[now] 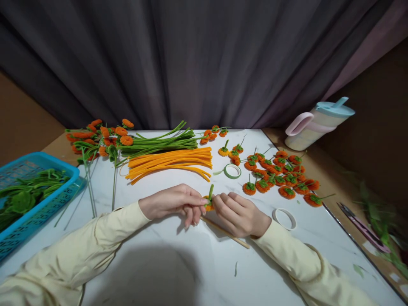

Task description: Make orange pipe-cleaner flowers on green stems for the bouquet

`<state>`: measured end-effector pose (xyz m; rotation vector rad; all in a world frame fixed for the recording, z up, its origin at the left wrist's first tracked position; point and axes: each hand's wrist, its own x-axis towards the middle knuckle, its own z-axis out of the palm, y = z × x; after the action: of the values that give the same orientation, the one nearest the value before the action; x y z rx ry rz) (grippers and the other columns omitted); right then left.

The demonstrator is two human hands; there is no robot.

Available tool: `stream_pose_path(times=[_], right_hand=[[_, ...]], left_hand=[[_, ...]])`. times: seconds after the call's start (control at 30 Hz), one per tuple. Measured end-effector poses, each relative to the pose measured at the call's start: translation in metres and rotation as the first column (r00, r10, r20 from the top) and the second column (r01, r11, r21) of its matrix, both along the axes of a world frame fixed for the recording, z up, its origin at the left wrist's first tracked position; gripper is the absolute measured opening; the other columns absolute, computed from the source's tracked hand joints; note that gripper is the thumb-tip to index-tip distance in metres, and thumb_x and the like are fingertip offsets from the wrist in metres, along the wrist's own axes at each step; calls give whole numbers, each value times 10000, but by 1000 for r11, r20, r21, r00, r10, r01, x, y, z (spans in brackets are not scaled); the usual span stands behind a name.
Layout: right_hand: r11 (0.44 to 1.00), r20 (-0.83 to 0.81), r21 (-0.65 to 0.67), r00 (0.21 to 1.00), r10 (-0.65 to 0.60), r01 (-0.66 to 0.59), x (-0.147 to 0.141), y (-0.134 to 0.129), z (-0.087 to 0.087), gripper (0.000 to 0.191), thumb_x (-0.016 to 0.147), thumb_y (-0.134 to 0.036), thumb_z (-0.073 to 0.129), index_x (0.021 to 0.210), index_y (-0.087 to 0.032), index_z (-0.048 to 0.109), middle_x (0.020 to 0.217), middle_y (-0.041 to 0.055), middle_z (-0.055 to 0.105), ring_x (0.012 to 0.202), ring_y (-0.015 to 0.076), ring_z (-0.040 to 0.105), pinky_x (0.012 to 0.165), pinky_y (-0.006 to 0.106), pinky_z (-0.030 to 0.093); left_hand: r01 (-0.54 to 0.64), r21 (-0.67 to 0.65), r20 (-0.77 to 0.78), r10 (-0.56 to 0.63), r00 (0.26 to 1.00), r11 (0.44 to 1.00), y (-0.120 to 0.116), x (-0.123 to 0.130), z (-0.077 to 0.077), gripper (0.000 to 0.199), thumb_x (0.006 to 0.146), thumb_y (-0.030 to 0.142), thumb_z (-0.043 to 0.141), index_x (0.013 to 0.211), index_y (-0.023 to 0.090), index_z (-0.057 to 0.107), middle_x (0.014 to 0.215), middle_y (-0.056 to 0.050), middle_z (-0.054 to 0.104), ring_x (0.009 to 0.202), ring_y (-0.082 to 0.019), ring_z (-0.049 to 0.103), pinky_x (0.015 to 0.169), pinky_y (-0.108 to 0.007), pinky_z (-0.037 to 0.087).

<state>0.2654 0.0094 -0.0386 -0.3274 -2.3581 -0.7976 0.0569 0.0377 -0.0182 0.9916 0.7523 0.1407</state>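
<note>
Between both hands is a small yellow-orange pipe-cleaner flower [208, 208] with a short green stem [211, 191] pointing up. My left hand [178, 202] pinches its left side between thumb and index finger, the other fingers curled loosely below. My right hand [237, 214] closes on the flower's right side, and its fingers hide part of the petals. A thin wooden stick [240, 242] lies on the table, partly under my right hand. Just beyond my hands are orange pipe cleaners [168, 163] in a bundle and a roll of green tape [232, 171].
Green pipe cleaners [162, 144] lie at the back. Orange flower heads [287, 192] cluster right, near a white tape ring [284, 219]. Stemmed flowers [121, 131] and a blue basket [41, 159] of green leaves are left. Pink-handled snips [366, 231] and a lidded cup [314, 127] stand off right.
</note>
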Motion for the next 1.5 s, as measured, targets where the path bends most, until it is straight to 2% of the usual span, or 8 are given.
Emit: stream_pose_path(times=[0.17,0.3,0.67,0.93,1.13,1.3,1.43,1.5], right_hand=[[1000,-15,-15,1000,4,-5,1,0,2,233,887,-63,437,767,-62,637,837,137,663,760,199,622,651,331,475],[996,-60,-88,998,21,-26,0,2,6,285,923,-105,385,778,-57,626,816,149,661,747,210,605,640,339,467],[962,-83,-267,994,-76,51,-6,-4,20,358,910,-46,321,666,-114,573,673,110,578,654,188,482,568,319,394],[901,-167,-416,964,-207,121,-13,-13,32,337,941,-147,332,672,-144,535,633,82,532,596,180,413,529,302,330],[822,-252,-561,927,-278,95,-16,-18,33,245,886,-53,344,761,-145,533,711,89,590,635,171,480,548,289,376],[947,-119,-296,979,-165,124,-9,-15,38,273,888,-48,359,734,-113,574,734,137,626,642,193,510,545,328,400],[992,-75,-82,992,-103,96,-1,-13,35,232,866,-33,428,735,-97,609,798,157,656,724,206,576,622,350,451],[996,-73,-46,994,-85,82,1,-14,32,221,860,-36,447,737,-90,622,790,148,662,737,203,596,639,344,460]], left_hand=[[3,-328,122,39,992,945,1,1,-23,374,764,428,667,826,60,637,800,-137,706,666,-169,687,580,-227,544],[-94,-395,263,210,942,914,-3,5,-24,272,775,212,682,1007,101,594,921,-100,685,848,-179,688,618,-191,545],[-341,-3,225,333,916,940,-13,11,-5,361,702,199,747,1010,107,582,714,-40,696,726,-160,695,714,-227,547],[-379,275,171,343,924,884,-22,13,3,328,735,241,705,1019,136,576,755,-35,712,782,-178,692,727,-249,534],[-315,543,125,296,947,778,-27,11,0,313,799,276,631,1083,156,575,874,-66,712,896,-206,679,762,-244,516],[-266,522,76,267,961,810,-19,5,11,427,785,293,650,1161,190,477,729,-9,685,747,-162,681,648,-214,513],[-273,579,14,326,945,768,-13,-3,35,286,796,423,613,879,165,526,610,7,645,457,-104,590,415,-164,432],[-213,557,-22,271,962,802,-14,-5,43,351,842,475,523,723,145,544,555,-7,625,412,-103,573,402,-176,440]])
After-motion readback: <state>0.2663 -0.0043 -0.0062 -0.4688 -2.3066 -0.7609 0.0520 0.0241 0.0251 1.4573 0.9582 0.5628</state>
